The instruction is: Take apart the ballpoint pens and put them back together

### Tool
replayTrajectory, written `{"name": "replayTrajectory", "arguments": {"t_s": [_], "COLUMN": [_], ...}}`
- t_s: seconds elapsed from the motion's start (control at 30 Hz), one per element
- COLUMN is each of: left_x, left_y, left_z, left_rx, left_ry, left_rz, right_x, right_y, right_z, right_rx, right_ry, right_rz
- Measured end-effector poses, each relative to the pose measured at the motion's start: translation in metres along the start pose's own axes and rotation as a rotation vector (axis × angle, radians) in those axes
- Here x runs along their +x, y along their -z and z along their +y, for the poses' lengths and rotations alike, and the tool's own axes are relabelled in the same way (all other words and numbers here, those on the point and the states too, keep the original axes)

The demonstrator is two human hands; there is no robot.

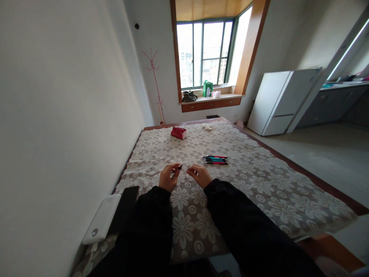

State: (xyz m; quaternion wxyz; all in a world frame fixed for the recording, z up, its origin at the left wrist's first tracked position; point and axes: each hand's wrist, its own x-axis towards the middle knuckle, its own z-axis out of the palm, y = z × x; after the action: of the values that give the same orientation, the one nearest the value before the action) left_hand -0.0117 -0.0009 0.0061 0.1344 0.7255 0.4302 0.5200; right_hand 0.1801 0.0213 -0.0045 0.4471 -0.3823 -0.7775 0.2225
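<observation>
Counter cover: lace-like cloth, floral weave, matt. Pens: glossy plastic. Sleeves: matt black cloth. Window sill: smooth wood.

head-worn view, down over table

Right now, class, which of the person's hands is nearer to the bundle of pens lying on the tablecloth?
Right. The right hand sits just below and left of the bundle of pens; the left hand, pinching a pen part, is farther left.
</observation>
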Motion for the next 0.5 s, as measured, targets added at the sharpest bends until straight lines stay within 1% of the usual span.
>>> {"name": "replayTrajectory", "arguments": {"t_s": [0.1, 0.23, 0.33, 0.43, 0.5], "left_x": [0.0003, 0.0, -0.0004, -0.0003, 0.0], "left_y": [-0.0001, -0.003, -0.0043, -0.0043, -0.0042], "left_z": [0.0016, 0.0001, 0.0, 0.0016, 0.0025], "left_rx": [-0.022, -0.107, -0.155, -0.165, -0.149], "left_ry": [0.003, 0.057, 0.091, 0.13, 0.152], "left_rz": [0.031, -0.006, -0.001, 0.01, -0.008], "right_x": [-0.0001, 0.0003, 0.0003, -0.0001, -0.0002], "right_y": [0.0002, -0.0003, -0.0009, -0.001, -0.0009], "right_z": [-0.0002, 0.0004, 0.0013, 0.0015, 0.0014], "right_rx": [0.005, -0.002, -0.002, -0.005, -0.011], "right_ry": [0.002, -0.007, -0.011, -0.003, -0.002], "right_rz": [-0.012, -0.013, -0.016, -0.019, -0.019]}}
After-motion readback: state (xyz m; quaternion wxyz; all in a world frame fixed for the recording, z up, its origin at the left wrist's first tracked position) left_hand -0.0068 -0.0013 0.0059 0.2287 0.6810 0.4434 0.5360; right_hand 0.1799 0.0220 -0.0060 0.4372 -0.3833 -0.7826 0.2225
